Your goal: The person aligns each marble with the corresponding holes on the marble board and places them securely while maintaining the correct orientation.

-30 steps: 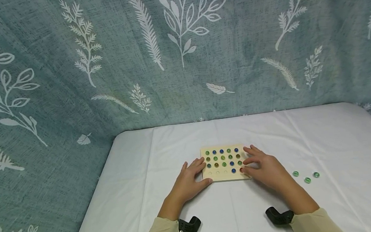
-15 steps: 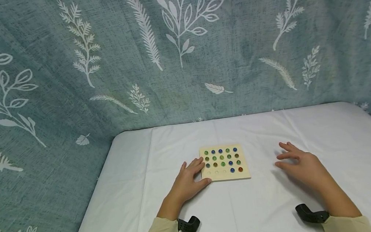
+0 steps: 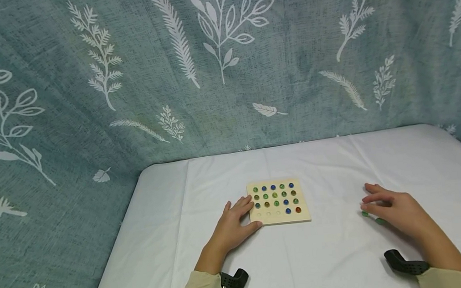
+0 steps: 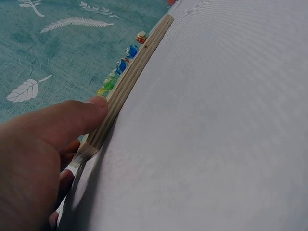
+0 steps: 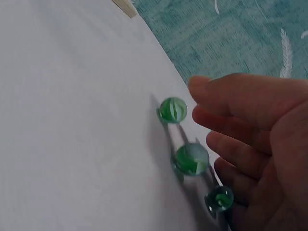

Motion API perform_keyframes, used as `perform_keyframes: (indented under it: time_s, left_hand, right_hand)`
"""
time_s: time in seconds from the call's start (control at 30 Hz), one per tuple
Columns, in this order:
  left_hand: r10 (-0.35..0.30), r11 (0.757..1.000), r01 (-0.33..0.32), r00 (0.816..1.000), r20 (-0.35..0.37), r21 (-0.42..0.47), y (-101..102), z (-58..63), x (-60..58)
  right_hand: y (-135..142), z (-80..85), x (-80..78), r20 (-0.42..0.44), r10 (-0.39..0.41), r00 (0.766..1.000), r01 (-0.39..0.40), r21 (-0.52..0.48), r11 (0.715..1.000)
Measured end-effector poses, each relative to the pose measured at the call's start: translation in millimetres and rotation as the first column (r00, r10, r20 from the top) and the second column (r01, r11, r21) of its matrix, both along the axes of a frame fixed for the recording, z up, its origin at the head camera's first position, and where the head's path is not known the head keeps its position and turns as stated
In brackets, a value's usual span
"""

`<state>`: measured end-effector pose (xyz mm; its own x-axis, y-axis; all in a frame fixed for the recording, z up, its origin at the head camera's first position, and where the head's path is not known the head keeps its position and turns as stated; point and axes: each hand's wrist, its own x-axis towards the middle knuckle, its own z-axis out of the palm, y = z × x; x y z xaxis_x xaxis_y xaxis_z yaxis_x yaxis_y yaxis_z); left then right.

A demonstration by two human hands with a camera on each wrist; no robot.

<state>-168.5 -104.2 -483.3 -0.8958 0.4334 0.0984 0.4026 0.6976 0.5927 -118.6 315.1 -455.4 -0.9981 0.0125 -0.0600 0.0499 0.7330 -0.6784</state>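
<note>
A pale wooden marble board (image 3: 280, 219) lies on the white table, with rows of glass marbles in its hollows. Several hollows along its front row, at the left, hold none. My left hand (image 3: 231, 228) holds the board's near left corner, thumb (image 4: 91, 113) at the front edge and fingers at the left side. Off to the right, my right hand (image 3: 401, 213) hovers beside loose green marbles, thumb and fingers apart and nothing between them. In the right wrist view a green marble (image 5: 173, 110) sits nearest the thumb tip; a second marble (image 5: 191, 159) and a third marble (image 5: 220, 198) lie by the fingers.
A white cloth (image 3: 327, 263) covers the table. Behind it hangs a teal curtain (image 3: 309, 54) with white leaf prints. Black wrist cameras (image 3: 236, 279) stick out beside both cuffs.
My right hand has left an orange-red marble in the front row's right hollow and moved right to the loose green marbles. My left hand stays at the board's corner.
</note>
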Motion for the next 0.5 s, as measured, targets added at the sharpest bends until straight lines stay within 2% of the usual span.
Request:
perform_keyframes:
  time_s: [0.2,0.5]
  left_hand:
    - [0.001,1.000,-0.001,1.000,-0.003,-0.007,0.4,-0.1,0.1]
    - [-0.002,1.000,0.002,1.000,-0.001,-0.003,0.0,0.6,-0.2]
  right_hand:
    - [4.0,-7.4,2.0,0.020,0.011,1.000,-0.010,-0.045,0.999]
    - [3.2,-9.1,3.1,0.024,0.044,0.999,-0.042,-0.086,0.995]
